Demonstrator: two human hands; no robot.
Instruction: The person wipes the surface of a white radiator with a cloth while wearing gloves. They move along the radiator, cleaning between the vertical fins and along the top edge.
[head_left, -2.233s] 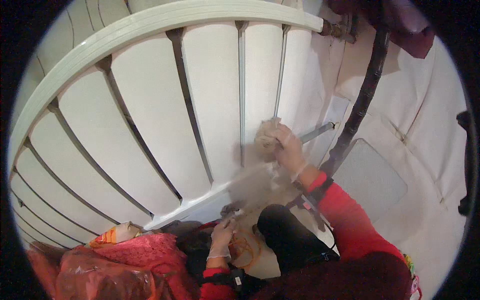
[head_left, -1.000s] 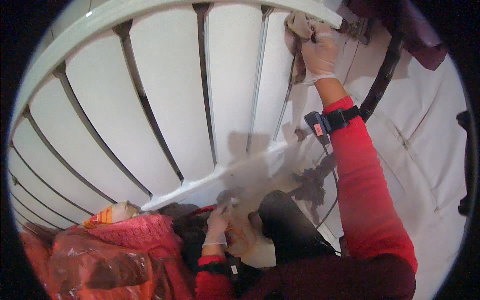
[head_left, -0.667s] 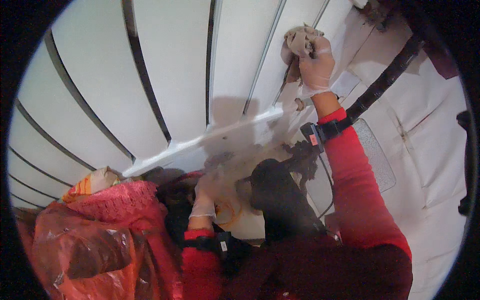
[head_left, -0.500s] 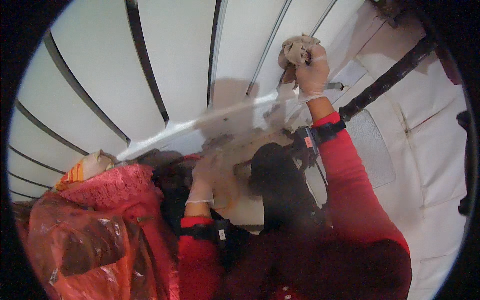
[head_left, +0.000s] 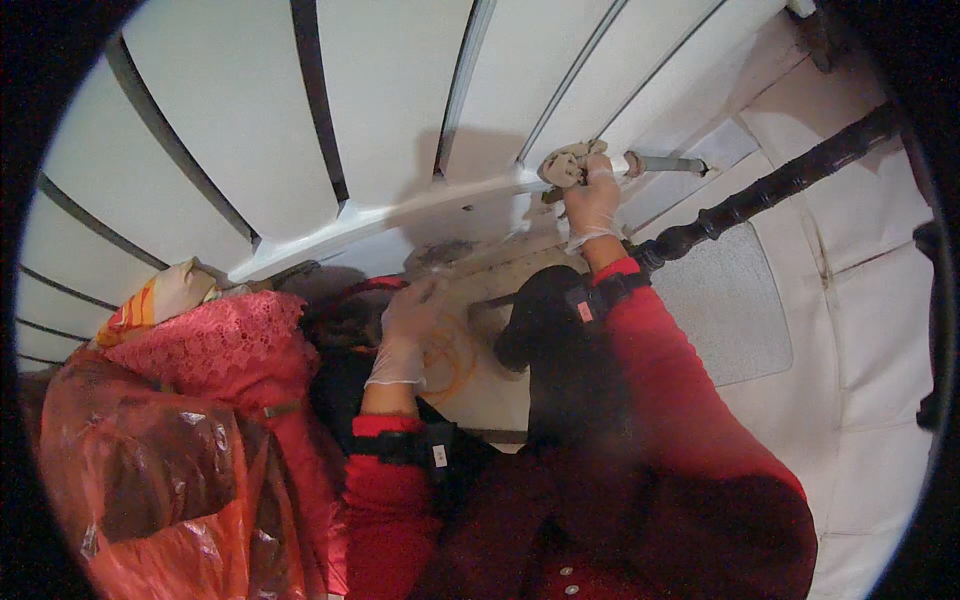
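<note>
My right hand [head_left: 594,205], in a thin clear glove, is closed on a crumpled beige cloth [head_left: 566,166]. The cloth presses against the bottom edge of a white radiator [head_left: 400,90] with dark gaps between its sections, close to where a pipe [head_left: 668,164] comes out. Lower and to the left, my gloved left hand [head_left: 403,335] is beside a dark item with a red edge [head_left: 365,288]. Its fingers are blurred, so I cannot make out whether they hold anything.
Pink lacy fabric [head_left: 230,345] and a translucent red plastic bag [head_left: 170,490] lie at the left. An orange cord [head_left: 455,360] coils on the pale floor beyond my left wrist. A dark turned-wood post [head_left: 770,200] slants across the right, before white padded panels [head_left: 880,370].
My right hand has moved down and slightly left with the cloth, from the radiator's face to its lower edge. The whole view has shifted a little. My left hand stays in nearly the same place.
</note>
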